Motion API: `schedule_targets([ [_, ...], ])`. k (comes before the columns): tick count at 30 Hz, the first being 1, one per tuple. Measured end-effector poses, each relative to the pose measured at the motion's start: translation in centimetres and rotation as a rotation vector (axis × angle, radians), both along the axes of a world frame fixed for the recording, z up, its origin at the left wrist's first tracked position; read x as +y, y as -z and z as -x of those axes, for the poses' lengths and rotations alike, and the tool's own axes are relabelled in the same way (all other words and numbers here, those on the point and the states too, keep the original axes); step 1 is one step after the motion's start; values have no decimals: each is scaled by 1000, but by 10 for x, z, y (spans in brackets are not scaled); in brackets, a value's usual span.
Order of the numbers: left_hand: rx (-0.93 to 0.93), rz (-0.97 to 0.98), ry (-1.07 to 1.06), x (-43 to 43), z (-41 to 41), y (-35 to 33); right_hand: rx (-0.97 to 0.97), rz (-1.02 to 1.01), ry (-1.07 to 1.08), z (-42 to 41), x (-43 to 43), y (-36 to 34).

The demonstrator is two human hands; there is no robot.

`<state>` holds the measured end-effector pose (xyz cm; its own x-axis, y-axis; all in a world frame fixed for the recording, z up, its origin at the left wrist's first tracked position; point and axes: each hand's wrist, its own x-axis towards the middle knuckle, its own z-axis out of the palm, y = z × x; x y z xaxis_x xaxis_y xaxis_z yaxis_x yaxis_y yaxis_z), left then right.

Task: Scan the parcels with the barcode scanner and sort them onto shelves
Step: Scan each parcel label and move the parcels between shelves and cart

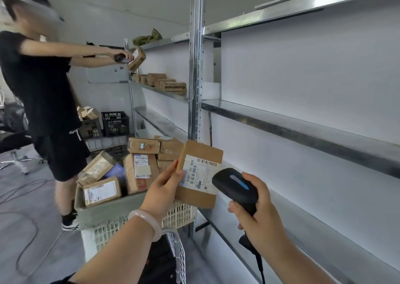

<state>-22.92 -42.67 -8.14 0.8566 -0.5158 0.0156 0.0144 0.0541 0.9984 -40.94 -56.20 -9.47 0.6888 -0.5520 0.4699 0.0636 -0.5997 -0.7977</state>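
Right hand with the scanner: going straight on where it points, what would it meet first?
Probably the labelled cardboard parcel held by the left hand; the barcode scanner aims at it, depth unclear.

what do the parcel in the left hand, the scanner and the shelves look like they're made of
The parcel looks like matte brown cardboard, with a white paper label stuck on. The scanner is probably moulded black plastic, smooth with a soft sheen. The shelves are bare metal, likely galvanised steel: grey, reflective, on perforated uprights.
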Motion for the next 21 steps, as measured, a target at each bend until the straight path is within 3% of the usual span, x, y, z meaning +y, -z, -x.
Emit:
schedule_targets([
  [10,19,27,-109,46,-41,27,33,21,-125,-52,47,8],
  [21,-5,110,-150,36,-30,32,-30,-15,-183,-70,56,-14],
])
